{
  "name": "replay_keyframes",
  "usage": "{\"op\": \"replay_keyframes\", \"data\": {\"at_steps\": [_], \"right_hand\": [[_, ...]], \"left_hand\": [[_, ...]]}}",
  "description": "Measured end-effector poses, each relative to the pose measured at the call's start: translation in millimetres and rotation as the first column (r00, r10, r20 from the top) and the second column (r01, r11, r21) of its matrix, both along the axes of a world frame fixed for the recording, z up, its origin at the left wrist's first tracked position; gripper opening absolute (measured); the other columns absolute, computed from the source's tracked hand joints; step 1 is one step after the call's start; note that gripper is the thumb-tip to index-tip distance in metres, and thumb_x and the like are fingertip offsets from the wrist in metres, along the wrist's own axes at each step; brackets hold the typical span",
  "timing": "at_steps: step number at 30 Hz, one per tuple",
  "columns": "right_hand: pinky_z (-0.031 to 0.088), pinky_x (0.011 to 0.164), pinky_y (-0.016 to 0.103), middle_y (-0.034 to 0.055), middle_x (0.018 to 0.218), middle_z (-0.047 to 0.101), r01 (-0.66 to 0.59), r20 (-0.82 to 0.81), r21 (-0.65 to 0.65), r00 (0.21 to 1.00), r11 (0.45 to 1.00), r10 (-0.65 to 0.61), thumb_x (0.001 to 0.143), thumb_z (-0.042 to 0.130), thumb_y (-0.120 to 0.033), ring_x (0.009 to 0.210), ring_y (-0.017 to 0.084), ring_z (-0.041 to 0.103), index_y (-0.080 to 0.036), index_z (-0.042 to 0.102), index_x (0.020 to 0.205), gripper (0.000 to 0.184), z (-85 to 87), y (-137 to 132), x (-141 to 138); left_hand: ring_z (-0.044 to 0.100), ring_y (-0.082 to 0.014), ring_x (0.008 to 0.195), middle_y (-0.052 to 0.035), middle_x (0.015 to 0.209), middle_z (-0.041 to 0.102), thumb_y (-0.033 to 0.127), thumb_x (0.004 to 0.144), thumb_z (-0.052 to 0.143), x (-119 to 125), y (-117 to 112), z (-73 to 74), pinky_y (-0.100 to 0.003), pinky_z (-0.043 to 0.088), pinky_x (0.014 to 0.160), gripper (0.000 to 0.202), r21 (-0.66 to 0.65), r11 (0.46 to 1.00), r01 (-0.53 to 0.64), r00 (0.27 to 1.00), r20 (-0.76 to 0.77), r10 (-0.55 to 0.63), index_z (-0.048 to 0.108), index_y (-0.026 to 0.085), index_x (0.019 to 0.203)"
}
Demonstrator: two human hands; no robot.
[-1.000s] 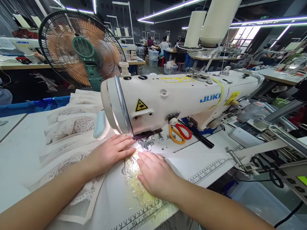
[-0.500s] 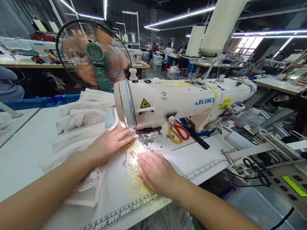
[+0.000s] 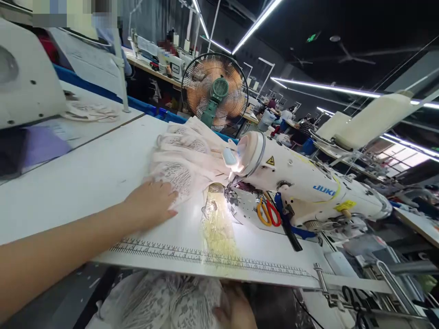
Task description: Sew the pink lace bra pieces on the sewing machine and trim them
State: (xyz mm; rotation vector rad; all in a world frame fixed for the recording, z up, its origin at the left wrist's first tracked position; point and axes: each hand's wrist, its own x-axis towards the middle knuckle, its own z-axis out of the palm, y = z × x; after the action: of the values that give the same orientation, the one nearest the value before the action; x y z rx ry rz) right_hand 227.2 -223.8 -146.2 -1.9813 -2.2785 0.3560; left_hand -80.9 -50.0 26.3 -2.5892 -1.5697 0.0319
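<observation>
My left hand [image 3: 154, 203] reaches over the table, fingers spread and resting on the near edge of a pale lace piece [image 3: 176, 176]. That piece belongs to an overlapping row of lace pieces left of the sewing machine [image 3: 291, 169]. Below the table's front edge, my right hand [image 3: 238, 308] is partly out of view and blurred. Its fingers curl at the side of a bunched heap of lace fabric [image 3: 168, 301]. A yellowish taped strip [image 3: 219, 228] lies bare on the table in front of the lit needle area.
Yellow-and-red-handled snips [image 3: 269, 212] and a black-handled tool [image 3: 291, 235] lie beside the machine. A printed ruler [image 3: 178, 252] runs along the front edge. Behind stands a large fan [image 3: 215, 89]. Another machine [image 3: 27, 82] is at the left; metal rods [image 3: 324, 283] are at the right.
Both hands have left the needle area. My left hand moved back onto the lace row; my right dropped below the table edge to the lace heap. The view has tilted and turned left.
</observation>
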Motion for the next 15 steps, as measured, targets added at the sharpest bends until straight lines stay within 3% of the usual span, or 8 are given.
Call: {"op": "replay_keyframes", "data": {"at_steps": [5, 8, 10, 12, 15], "right_hand": [[0.059, 0.078, 0.038, 0.0154, 0.104, 0.072, -0.041, -0.009, 0.018, 0.999, 0.999, 0.041, 0.078, 0.069, -0.022, 0.095, 0.033, 0.071, -0.019, 0.067, 0.117, 0.039, 7.6, -9.7, -2.8], [0.059, 0.079, 0.039, 0.0157, 0.105, 0.071, -0.029, -0.013, -0.015, 0.999, 0.999, 0.029, 0.078, 0.066, -0.018, 0.096, 0.033, 0.07, -0.019, 0.067, 0.114, 0.035, 14.7, -16.0, -6.4], [0.057, 0.082, 0.036, 0.016, 0.105, 0.071, -0.004, -0.009, -0.055, 1.0, 0.998, 0.003, 0.077, 0.065, -0.015, 0.098, 0.032, 0.069, -0.018, 0.07, 0.104, 0.028, 16.9, -18.9, -9.1], [0.055, 0.085, 0.034, 0.0166, 0.106, 0.07, 0.038, -0.007, -0.109, 0.999, 0.993, -0.039, 0.075, 0.065, -0.013, 0.101, 0.03, 0.068, -0.016, 0.069, 0.102, 0.028, 17.5, -19.0, -11.7], [0.055, 0.077, 0.031, 0.0159, 0.103, 0.071, 0.102, -0.006, -0.205, 0.994, 0.973, -0.105, 0.076, 0.061, -0.014, 0.097, 0.03, 0.07, -0.014, 0.064, 0.112, 0.036, 18.7, -14.0, -16.0]], "left_hand": [[0.053, -0.0356, 0.121, -0.0215, 0.134, 0.055, 0.032, 0.091, 0.046, -10.6, 9.3, 7.5, -0.047, 0.044, 0.096, 0.051, -0.111, 0.99, -0.088, 0.996, 0.008, 0.09, 0.048, 0.016, 0.14], [0.049, -0.0347, 0.128, -0.0203, 0.144, 0.047, 0.031, 0.09, 0.046, -24.6, 1.6, -6.2, -0.05, 0.042, 0.1, 0.055, -0.133, 0.988, -0.073, 0.992, 0.096, 0.086, 0.043, 0.019, 0.144], [0.048, -0.0349, 0.129, -0.0193, 0.144, 0.048, 0.03, 0.089, 0.047, -33.5, -12.5, -19.4, -0.052, 0.041, 0.101, 0.054, -0.073, 0.997, -0.012, 0.978, 0.205, 0.027, 0.046, 0.018, 0.141], [0.05, -0.0338, 0.127, -0.0168, 0.141, 0.053, 0.032, 0.09, 0.045, -38.6, -36.8, -31.7, -0.051, 0.042, 0.102, 0.049, 0.081, 0.995, 0.063, 0.923, 0.374, -0.088, 0.052, 0.018, 0.136], [0.057, -0.0247, 0.118, -0.0071, 0.131, 0.062, 0.032, 0.093, 0.041, -35.8, -89.6, -46.6, -0.038, 0.043, 0.103, 0.041, 0.281, 0.958, 0.066, 0.726, 0.645, -0.239, 0.057, 0.024, 0.13]]}}
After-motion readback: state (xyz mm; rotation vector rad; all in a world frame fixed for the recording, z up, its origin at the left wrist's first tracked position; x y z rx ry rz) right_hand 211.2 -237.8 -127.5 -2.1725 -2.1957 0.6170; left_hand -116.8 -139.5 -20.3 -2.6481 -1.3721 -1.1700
